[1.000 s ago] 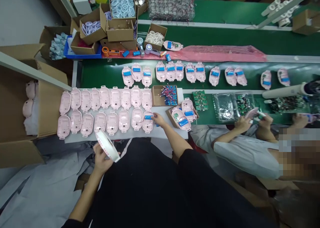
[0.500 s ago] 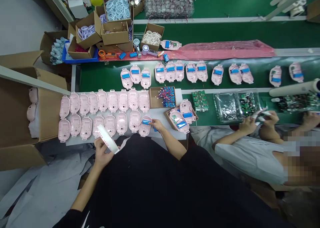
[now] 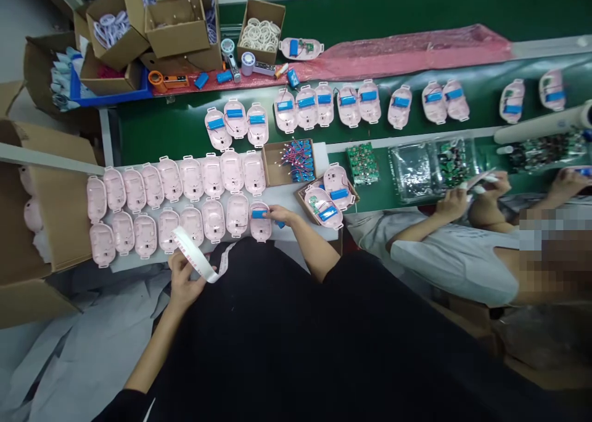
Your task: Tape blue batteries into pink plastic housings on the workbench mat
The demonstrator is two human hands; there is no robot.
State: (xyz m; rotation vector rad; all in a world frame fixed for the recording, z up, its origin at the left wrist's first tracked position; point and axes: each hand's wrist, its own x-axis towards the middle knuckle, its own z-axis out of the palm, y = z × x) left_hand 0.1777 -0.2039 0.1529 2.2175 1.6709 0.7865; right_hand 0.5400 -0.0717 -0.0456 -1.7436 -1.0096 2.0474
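Note:
My right hand (image 3: 280, 215) is closed on a small blue battery (image 3: 259, 213) and presses it into the pink shell (image 3: 260, 222) at the right end of the near row. Two rows of several empty pink shells (image 3: 185, 197) lie on a white sheet in front of me. My left hand (image 3: 182, 279) grips a white roll of tape (image 3: 194, 253) with small red marks, held just below the near row. A small open box of blue batteries with red wires (image 3: 296, 161) stands right of the far row.
A tray with two fitted pink shells (image 3: 327, 197) sits to the right. More shells with batteries (image 3: 351, 104) lie on the green belt. Cardboard boxes of white rings (image 3: 176, 15) stand at the back left. A large carton (image 3: 41, 212) is at left. Another person's hands (image 3: 467, 197) work at right.
My view has drifted, so everything sits lower left in frame. My right hand stays at the end shell with the battery. My left hand brought the tape roll closer to the near row.

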